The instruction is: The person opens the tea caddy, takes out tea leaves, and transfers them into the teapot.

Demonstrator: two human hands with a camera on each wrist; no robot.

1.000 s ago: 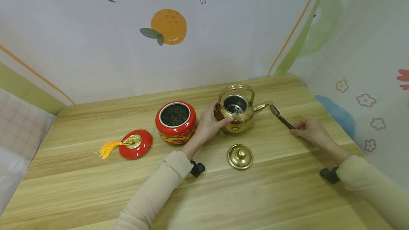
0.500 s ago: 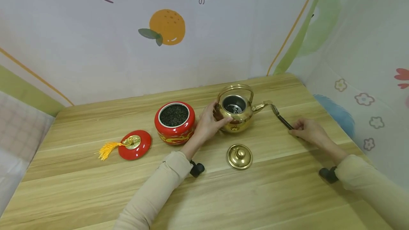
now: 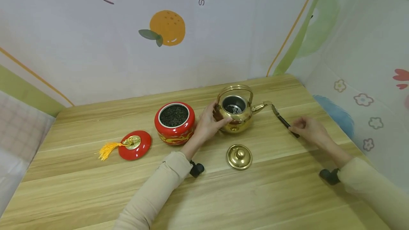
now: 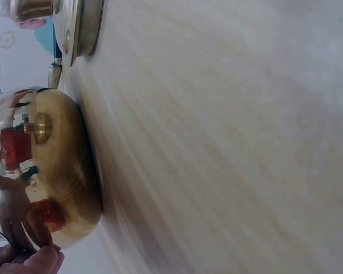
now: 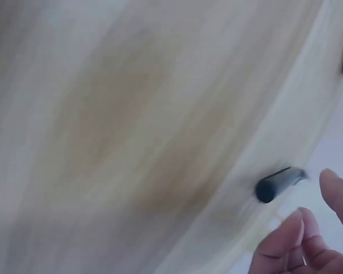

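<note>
My left hand (image 3: 207, 126) holds the side of a shiny brass teapot (image 3: 240, 121), thumb on its front. The teapot stands upright and uncovered, its loop handle raised, with some dark tea leaves inside. A slim tea scoop (image 3: 283, 120) with a dark handle lies on the table, its far end by the spout. My right hand (image 3: 310, 131) is at the handle's near end. In the right wrist view the thumb and fingers (image 5: 283, 237) are spread apart, off the handle (image 5: 279, 184). The brass teapot lid (image 3: 239, 156) lies in front of the teapot.
A red jar (image 3: 175, 130) full of dark tea leaves stands left of the teapot, close to my left forearm. Its red lid (image 3: 140, 148), with a yellow tassel (image 3: 108, 150), lies further left on the wooden table (image 3: 80, 187). Printed cloth hangs behind the table and to the right.
My right hand has let go of the tea scoop's handle, its thumb and fingers parting slightly. The scoop stays lying beside the spout. My left hand remains on the teapot.
</note>
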